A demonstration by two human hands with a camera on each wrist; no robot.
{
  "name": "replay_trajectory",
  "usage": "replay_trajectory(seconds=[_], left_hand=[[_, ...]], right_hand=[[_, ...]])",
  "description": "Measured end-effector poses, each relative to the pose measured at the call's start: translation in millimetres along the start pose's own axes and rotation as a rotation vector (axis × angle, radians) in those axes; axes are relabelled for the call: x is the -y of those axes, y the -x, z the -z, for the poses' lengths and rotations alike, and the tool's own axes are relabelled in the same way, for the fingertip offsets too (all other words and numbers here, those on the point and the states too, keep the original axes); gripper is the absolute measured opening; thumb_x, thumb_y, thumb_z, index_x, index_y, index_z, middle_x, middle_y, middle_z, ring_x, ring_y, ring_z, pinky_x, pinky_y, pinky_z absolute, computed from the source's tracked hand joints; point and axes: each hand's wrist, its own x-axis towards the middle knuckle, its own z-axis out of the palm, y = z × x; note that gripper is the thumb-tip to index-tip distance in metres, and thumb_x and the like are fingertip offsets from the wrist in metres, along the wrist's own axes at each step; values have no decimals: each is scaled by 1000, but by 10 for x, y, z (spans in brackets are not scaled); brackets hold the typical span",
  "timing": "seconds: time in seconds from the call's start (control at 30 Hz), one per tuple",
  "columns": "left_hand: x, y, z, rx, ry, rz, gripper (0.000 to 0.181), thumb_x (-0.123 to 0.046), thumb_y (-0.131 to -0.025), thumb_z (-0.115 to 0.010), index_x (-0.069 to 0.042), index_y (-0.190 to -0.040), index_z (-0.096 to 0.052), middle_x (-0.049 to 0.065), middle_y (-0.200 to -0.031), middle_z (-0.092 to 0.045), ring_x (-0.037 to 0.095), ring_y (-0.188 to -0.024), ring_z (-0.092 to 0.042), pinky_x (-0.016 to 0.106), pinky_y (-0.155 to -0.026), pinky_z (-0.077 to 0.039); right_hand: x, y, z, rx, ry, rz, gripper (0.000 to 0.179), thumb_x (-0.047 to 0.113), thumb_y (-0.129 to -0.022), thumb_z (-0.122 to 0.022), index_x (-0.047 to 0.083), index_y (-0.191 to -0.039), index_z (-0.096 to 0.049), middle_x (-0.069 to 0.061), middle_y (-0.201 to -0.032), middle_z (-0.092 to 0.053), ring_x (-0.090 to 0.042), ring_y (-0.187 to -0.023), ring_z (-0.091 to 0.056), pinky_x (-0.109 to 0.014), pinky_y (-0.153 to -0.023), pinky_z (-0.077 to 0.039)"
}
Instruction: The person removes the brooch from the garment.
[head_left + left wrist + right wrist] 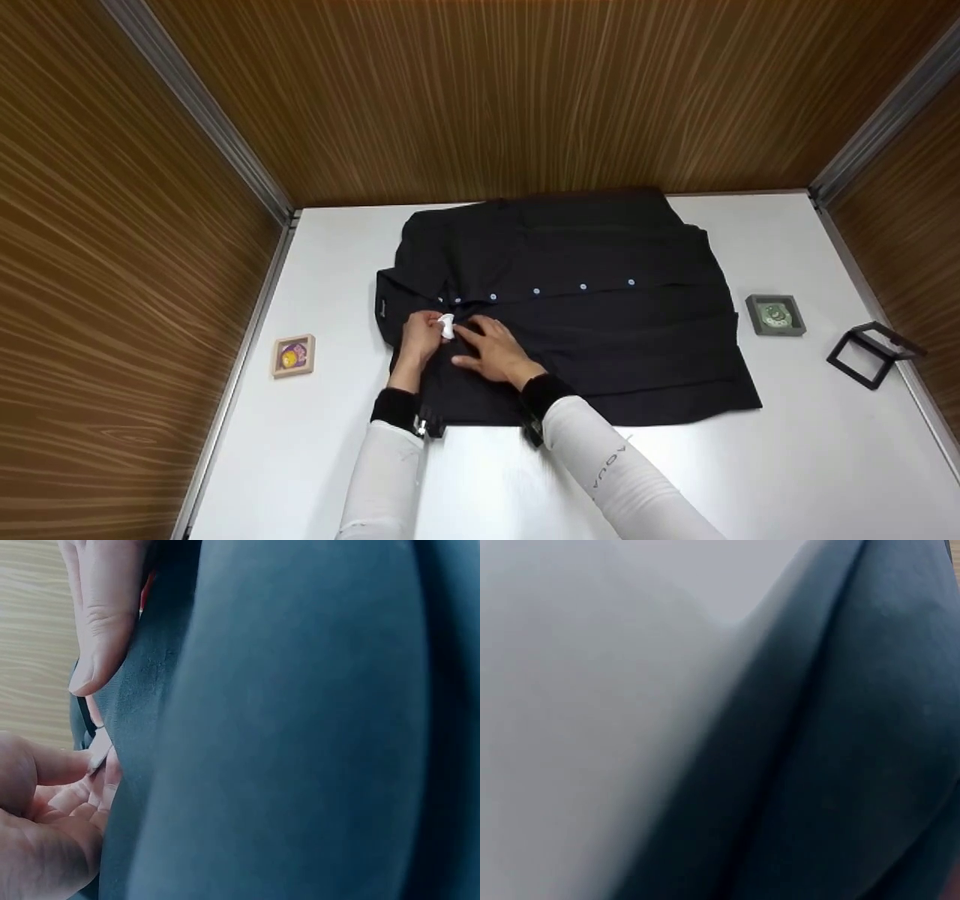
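Note:
A black button-up shirt (600, 337) lies spread on the white table, its collar to the left and a row of pale buttons along its front. Near the collar my left hand (420, 337) pinches a small glossy white piece (447, 325), narrow in the middle; its exact kind is unclear. My right hand (495, 352) rests on the shirt just right of that piece, fingers spread. The left wrist view shows the left hand (45, 817) pinching beside a dark fabric edge, while the right thumb (109, 622) touches the cloth above. Blurred cloth fills the right wrist view.
A small wooden-framed picture (293, 356) lies left of the shirt. To the right are a grey-framed green piece (775, 315) and a black hinged frame (874, 354). Brown wood-grain panels (480, 97) wall in the table at the back and sides.

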Motion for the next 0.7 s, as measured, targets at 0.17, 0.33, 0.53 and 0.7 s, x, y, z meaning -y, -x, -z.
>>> replay_trajectory(seconds=[0.17,0.33,0.53,0.7], left_hand=[[11,4,-8,-11,22,8,19,5,-89,-56,9,-102,-69,12,-84,-71,12,-62,-63,21,-57,-53],[10,16,-2,-35,-9,4,18,5,-88,-57,7,-101,-70,12,-83,-72,12,-59,-64,20,-55,-52],[-10,32,-17,-66,-83,-23,16,4,-86,-58,5,-97,-70,12,-83,-73,14,-58,-66,24,-54,-54],[-24,67,-37,-101,-143,-30,15,2,-87,-59,4,-97,-70,11,-84,-72,17,-62,-68,27,-58,-56]], right_hand=[[-18,14,-6,10,20,19,66,52,-96,-54,19,-151,-40,-17,-150,-34,-33,-142,-27,-43,-117,-16],[-13,31,44,51,36,32,68,52,-97,-53,18,-153,-36,-16,-152,-32,-31,-144,-24,-42,-118,-14],[-22,40,94,50,19,30,69,51,-97,-53,17,-153,-34,-14,-152,-34,-31,-143,-26,-43,-116,-19],[-39,33,97,60,10,20,73,50,-97,-54,10,-154,-31,-13,-152,-34,-30,-143,-26,-42,-116,-20]])
